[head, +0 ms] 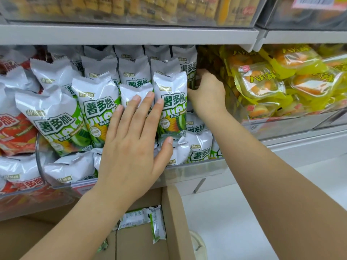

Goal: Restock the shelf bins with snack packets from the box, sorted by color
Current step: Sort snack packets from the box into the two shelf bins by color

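- We see two bare hands at the shelf. Our left hand [135, 141] lies flat, its fingers [148, 107] straight and slightly spread, pressing on the fronts of the green packets [170, 107] in the middle bin [197, 170].
- Our right hand [208, 92] reaches in at the right edge of that bin. Its fingers curl round behind the rightmost upright packet, with the tips hidden, so we cannot tell whether they pinch anything.
- The green packets are glossy foil pillow bags, silver-white on top with green print below and zigzag crimped ends. Three stand upright in the front row, long axis vertical and printed face toward us: one just right of our left fingertips, one under them, one just to their left. A fourth [54, 121], farther left, tilts with its top leaning left.
- More packets stand in rows behind the fingertips, and others lie flat below our left palm. We cannot count them all.
- The bin is clear hard plastic with a rounded front corner.
- Left of our left hand, red packets [16, 136] of the same shape fill a neighbouring bin.
- Right of our right hand, a third clear bin holds yellow packets [262, 81], soft see-through wraps with orange contents.
- Below our left wrist sits one brown cardboard box [174, 222], open. At least two green packets [156, 224] lie in it, the clearer one on end with its long axis near vertical.
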Demonstrator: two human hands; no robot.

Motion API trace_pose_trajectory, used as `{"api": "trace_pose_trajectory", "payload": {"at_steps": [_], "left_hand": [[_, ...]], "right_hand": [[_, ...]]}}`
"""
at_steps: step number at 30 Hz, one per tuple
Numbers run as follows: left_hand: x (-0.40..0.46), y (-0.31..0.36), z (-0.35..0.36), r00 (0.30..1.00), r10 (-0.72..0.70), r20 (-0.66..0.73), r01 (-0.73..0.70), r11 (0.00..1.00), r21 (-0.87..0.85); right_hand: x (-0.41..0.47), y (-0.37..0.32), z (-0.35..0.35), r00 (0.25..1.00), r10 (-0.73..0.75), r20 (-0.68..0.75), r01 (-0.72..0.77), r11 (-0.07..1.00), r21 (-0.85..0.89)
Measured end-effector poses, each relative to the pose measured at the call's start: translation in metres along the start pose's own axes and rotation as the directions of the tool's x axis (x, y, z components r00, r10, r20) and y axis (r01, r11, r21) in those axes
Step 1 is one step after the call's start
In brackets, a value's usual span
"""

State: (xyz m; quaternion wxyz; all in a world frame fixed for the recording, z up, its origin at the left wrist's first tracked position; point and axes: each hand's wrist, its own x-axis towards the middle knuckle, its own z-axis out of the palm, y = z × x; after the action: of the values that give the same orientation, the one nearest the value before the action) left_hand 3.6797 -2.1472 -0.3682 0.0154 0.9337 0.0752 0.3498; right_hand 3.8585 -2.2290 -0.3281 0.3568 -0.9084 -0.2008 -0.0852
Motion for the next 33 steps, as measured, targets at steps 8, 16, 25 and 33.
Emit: {"api": "trace_pose_trajectory", "payload": {"at_steps": [8,16,25,33], "left_hand": [[-0.005,-0.002,-0.016,0.998,0.013,0.065,-0.009,0.999,-0.052],[-0.082,-0.029,-0.076,0.992,0.069,0.106,-0.042,0.971,-0.237],[-0.241,-0.113,-0.058,0.596,-0.446,0.668,0.542,0.837,0.075],[-0.289,-0.138,0.022,0.166,-0.436,0.884,0.485,0.817,0.312]], "right_hand": [[-0.033,0.003,-0.028,0.998,0.055,-0.037,-0.046,0.975,0.218],[-0.184,-0.010,-0.019,0.990,0.027,-0.138,0.063,0.795,0.604],[-0.305,0.004,0.109,0.648,0.076,0.758,0.018,0.993,-0.115],[-0.306,0.050,0.220,0.398,0.346,0.850,-0.004,0.927,-0.376]]}}
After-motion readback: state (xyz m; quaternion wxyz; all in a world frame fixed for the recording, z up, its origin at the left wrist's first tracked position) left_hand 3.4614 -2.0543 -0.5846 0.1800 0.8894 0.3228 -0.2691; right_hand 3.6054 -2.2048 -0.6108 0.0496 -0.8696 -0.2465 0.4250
